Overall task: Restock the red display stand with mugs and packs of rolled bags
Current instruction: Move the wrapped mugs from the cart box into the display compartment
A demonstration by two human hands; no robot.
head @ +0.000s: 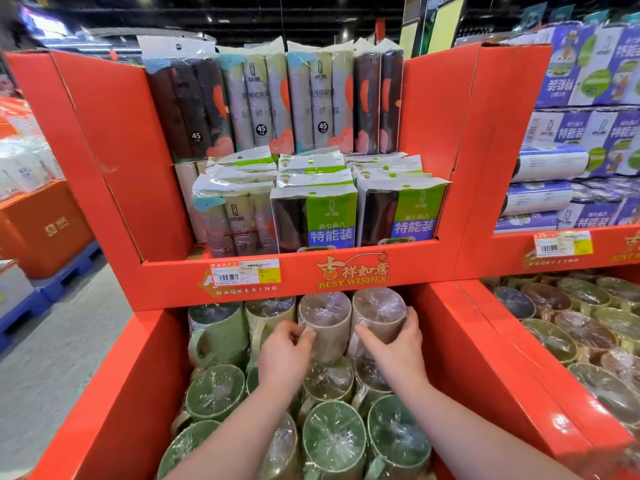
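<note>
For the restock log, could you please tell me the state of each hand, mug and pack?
left beige mug: film-wrapped, held.
right beige mug: film-wrapped, held.
left hand: grips left beige mug.
right hand: grips right beige mug.
green mugs: film-wrapped, in lower bin.
packs of rolled bags: sealed, standing upright.

One wide-angle view, taken from the person's head, faces forward and down onto the red display stand, near enough that the stand fills most of the frame. The forearms enter from the bottom edge. The left hand and right hand sit just below centre, above the mugs. The packs of rolled bags fill the upper middle. Straight edges bow towards the borders.
</note>
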